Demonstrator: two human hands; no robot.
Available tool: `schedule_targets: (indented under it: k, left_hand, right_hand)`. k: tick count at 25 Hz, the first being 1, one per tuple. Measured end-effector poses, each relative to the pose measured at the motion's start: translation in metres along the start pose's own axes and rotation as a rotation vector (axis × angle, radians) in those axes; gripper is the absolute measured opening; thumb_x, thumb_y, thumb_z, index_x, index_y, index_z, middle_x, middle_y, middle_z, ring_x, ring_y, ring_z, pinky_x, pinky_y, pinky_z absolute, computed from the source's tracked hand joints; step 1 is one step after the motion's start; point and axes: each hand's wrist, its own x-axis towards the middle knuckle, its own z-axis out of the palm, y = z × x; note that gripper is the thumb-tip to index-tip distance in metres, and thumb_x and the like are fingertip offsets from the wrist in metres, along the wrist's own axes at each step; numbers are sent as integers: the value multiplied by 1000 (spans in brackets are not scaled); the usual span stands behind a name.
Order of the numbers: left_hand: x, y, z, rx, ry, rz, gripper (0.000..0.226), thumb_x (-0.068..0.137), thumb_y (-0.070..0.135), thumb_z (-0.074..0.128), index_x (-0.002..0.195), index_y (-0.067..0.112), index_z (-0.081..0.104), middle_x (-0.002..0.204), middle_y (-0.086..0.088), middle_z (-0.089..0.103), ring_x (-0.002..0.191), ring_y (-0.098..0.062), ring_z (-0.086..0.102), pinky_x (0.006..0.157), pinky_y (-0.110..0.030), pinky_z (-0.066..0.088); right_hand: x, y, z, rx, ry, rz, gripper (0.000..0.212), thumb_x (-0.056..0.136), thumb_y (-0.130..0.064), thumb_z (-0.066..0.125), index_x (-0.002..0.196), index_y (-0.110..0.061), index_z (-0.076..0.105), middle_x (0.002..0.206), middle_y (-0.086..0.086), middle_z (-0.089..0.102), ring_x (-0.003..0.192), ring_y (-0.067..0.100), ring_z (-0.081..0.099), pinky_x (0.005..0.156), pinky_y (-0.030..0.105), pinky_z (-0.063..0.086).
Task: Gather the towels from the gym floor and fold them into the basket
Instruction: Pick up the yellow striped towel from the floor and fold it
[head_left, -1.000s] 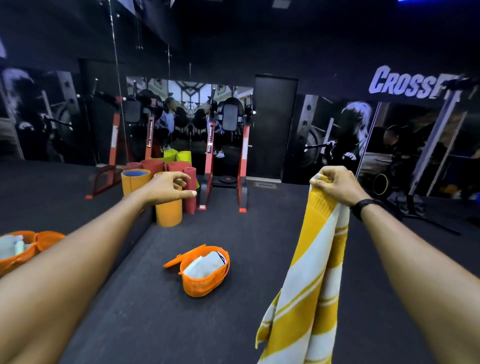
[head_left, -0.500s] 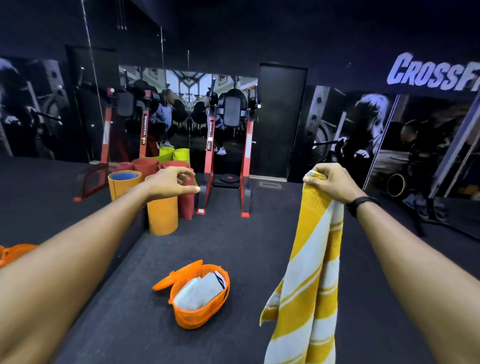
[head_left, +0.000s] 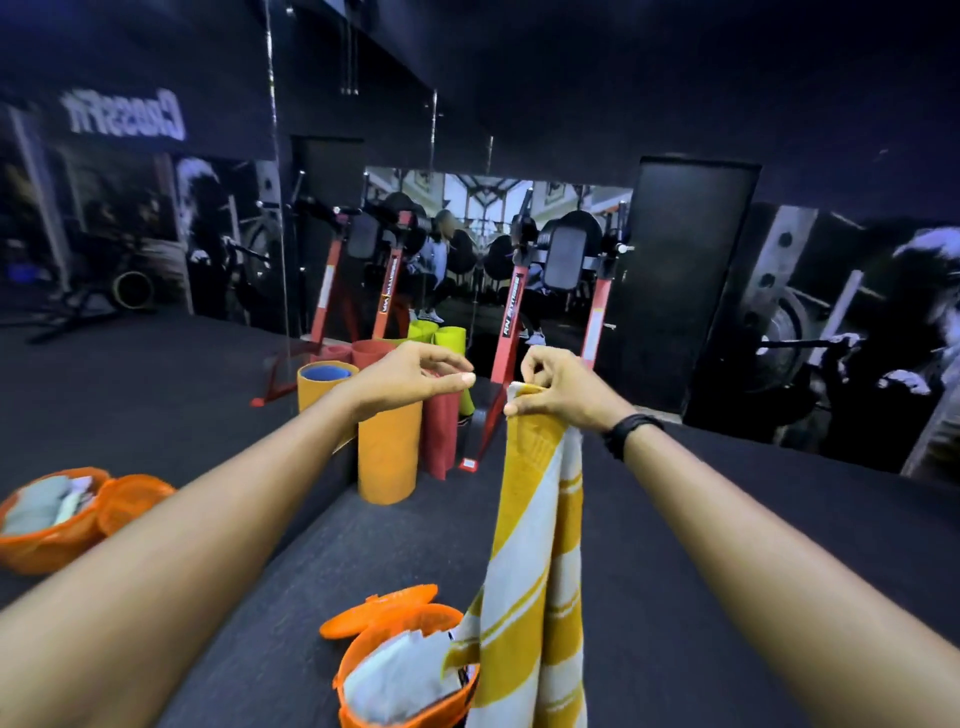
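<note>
A yellow and white striped towel (head_left: 530, 561) hangs straight down from my right hand (head_left: 556, 389), which pinches its top corner at chest height. My left hand (head_left: 415, 376) is held out just to the left of it, fingers curled with thumb and fingertips close together, holding nothing and a short gap from the towel's top edge. Below the towel, an orange mesh basket (head_left: 363, 717) stands on the dark floor with its lid open and a pale folded towel (head_left: 395, 675) inside. The towel's lower part covers the basket's right side.
Upright rolled mats, orange (head_left: 388, 457), red (head_left: 441, 436) and green (head_left: 449, 340), stand ahead beside a red rack (head_left: 506, 332). A wall mirror on the left reflects the basket (head_left: 52, 519). Dark gym floor (head_left: 727, 545) spreads to the right.
My two hands have come together from wide apart; the right hand has carried the towel left, over the basket. The view has swung right and the basket now lies nearer.
</note>
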Motion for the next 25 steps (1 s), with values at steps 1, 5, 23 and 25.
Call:
schedule_targets:
  k: [1,5,23,25]
  left_hand:
    - [14,5,8,-27,18,6,24,83,38,71,103,25,73,97,5,73,93,-8,66,83,-22,51]
    - [60,7,30,-1,13,-4,24,83,31,72,99,13,75,83,6,72,70,7,60,66,-12,46]
    - [192,-118,-103,28,957,-49,13,88,28,56,76,28,59,74,9,59,71,-10,53,67,-30,45]
    - [184,-127,-123,84,999,-67,15,91,26,55,76,28,57,73,11,56,72,-10,51,67,-29,42]
  right_hand:
    - [18,11,-2,-1,-21,-39,53,63,-19,89,72,-21,37,56,-10,38,51,1,32,47,17,25]
    - [73,42,0,-12,-109,-149,61,61,-19,89,75,-21,30,65,3,39,62,13,29,54,30,22]
    - [252,185,37,52,-628,-99,23,85,-22,71,94,0,73,80,-10,70,76,0,61,70,16,48]
    - [269,200,41,-88,-708,-101,35,79,-35,74,87,0,73,76,-6,65,73,4,55,68,22,45]
